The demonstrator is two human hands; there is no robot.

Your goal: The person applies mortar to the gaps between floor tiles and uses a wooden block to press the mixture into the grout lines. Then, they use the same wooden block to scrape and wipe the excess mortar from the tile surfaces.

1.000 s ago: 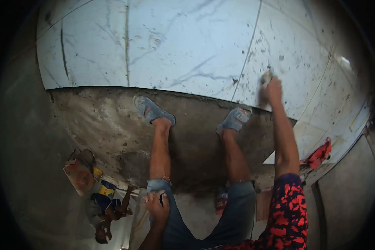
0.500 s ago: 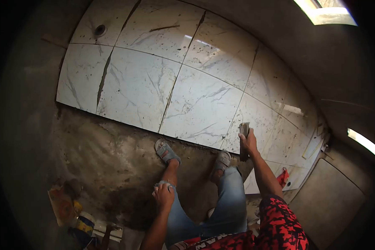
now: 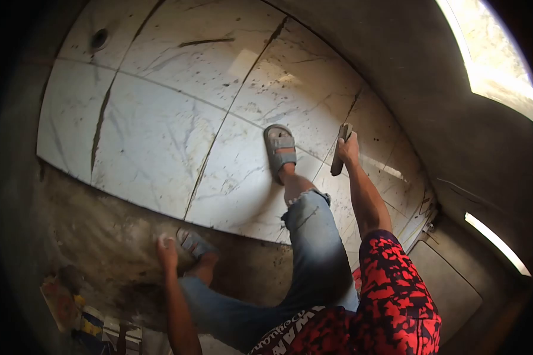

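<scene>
My right hand (image 3: 350,149) is closed around a narrow, dark trowel-like tool (image 3: 339,155), seen nearly edge-on. It is held over the tiled floor, with a lighter strip at its upper end. My left hand (image 3: 167,248) hangs over the bare concrete beside my left foot, slightly blurred, its fingers loosely bent with nothing visible in them. White marble-patterned tiles (image 3: 154,124) lie in rows with dark joints. On them stands my right sandal (image 3: 280,151), while the left sandal (image 3: 195,244) is on the concrete just off the tile edge.
A round drain hole (image 3: 99,39) opens in a far-left tile, and a thin dark strip (image 3: 206,42) lies on another. Rough concrete (image 3: 100,219) borders the tiles at the near left. Containers, including a blue-and-yellow bucket (image 3: 92,324), stand bottom left. A grey wall (image 3: 414,77) rises right.
My right foot has stepped forward from the concrete onto the tiles. My right hand has carried the tool farther over the floor. My left hand has left the knee and swung down and left.
</scene>
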